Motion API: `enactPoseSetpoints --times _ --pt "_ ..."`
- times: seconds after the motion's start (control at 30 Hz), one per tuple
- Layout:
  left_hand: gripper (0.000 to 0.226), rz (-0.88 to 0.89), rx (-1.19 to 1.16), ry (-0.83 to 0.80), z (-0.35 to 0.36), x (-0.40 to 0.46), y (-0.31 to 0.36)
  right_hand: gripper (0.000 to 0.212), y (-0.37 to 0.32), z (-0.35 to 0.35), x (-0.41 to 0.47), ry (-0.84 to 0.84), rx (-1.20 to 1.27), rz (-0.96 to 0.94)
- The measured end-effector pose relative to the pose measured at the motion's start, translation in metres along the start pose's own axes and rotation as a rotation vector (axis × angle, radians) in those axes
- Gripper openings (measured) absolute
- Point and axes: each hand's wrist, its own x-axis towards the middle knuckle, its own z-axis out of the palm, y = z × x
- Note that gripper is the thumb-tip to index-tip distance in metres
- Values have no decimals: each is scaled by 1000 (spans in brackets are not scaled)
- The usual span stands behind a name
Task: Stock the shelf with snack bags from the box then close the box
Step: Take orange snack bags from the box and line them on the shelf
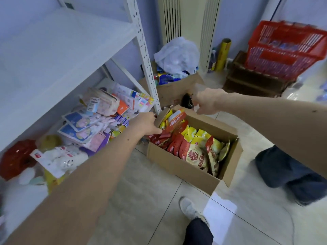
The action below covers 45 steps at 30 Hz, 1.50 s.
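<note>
Item: cardboard box (178, 167), sitting open on the tiled floor at centre frame, flaps up, packed with red and yellow snack bags (196, 147) standing upright
Left hand (145, 125): reaching to the box's upper-left corner, fingers touching the red bags there; whether they are grasping one cannot be told
Right hand (208, 101): hovering above the box's far edge, fingers curling downward, blurred, grip not clear
Shelf (58, 50): white metal, occupying the upper left; upper board lying bare, lower level holding mixed packets (99, 119)
Also showing: red basket (283, 45) at upper right
</note>
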Motion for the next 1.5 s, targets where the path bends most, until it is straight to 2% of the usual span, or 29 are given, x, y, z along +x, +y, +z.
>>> enactPoseSetpoints --times 0.3,0.47,0.6,0.77,0.9,1.0,1.1,1.23,1.37,1.5 --pt "60 -41 -122 -118 59 91 -1 39 43 59 94 -117 0 -100" --pt "59 -52 -262 -75 93 129 0 47 58 100 140 -156 10 -171" --pt "67 -47 -357 -22 125 162 -1 57 68 137 175 -195 -2 -238" --pt "71 -36 -335 107 171 196 -2 65 74 187 213 -183 60 -318" --pt "68 -67 -304 204 213 217 -7 68 75 225 233 -111 105 -390" --pt "62 -56 -316 234 237 230 -12 65 74 251 249 -33 145 -429" --pt "46 -37 -342 287 251 243 -16 60 74 270 263 -32 198 -445" --pt "19 -35 -430 372 254 259 -18 40 77 279 275 9 252 -488" --pt "19 -106 -604 389 240 267 -16 21 83 279 283 50 348 -485" --pt "21 -187 -705 419 215 274 -15 20 93 269 291 107 386 -449"
